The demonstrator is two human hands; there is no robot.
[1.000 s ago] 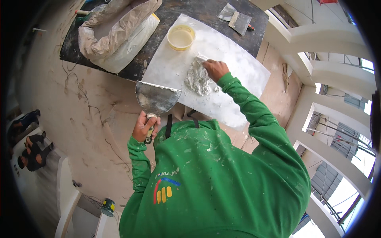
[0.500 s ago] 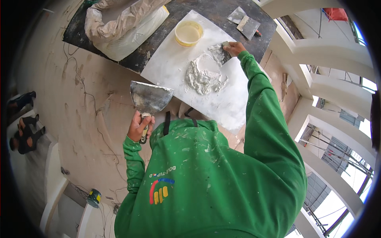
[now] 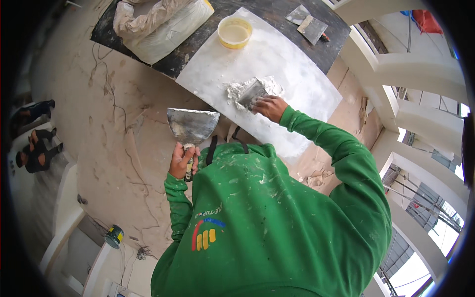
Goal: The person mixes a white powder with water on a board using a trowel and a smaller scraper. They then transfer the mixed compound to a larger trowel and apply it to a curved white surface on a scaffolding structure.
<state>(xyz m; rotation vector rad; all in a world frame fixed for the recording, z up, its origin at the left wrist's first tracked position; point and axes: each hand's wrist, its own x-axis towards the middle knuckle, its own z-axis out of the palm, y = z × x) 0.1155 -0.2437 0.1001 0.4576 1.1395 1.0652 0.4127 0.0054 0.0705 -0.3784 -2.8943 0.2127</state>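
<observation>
My left hand [image 3: 183, 161] is closed round the handle of a wide putty knife [image 3: 193, 125], its broad blade pointing away from me, off the near left edge of the white board [image 3: 307, 74]. In my right hand [image 3: 269, 106] is a flat metal scraper [image 3: 253, 94], its blade pressed into a heap of white plaster [image 3: 273, 85] on the board. My fingers hide the scraper's grip. Beyond the plaster stands a round yellow-rimmed tub [image 3: 234, 33] with pale contents.
A large open sack [image 3: 173, 30] rests on the dark tabletop [image 3: 198, 49] at the far left. Two flat blades [image 3: 311, 29] lie at the far right. Cables [image 3: 115, 104] trail over the dusty floor. Two people [image 3: 39, 151] are at the far left, near a dark bucket [image 3: 114, 236].
My right hand has drawn the scraper from the plaster's right side leftward and toward me, gathering the plaster into a tighter heap. My left hand still holds the putty knife, shifted slightly right.
</observation>
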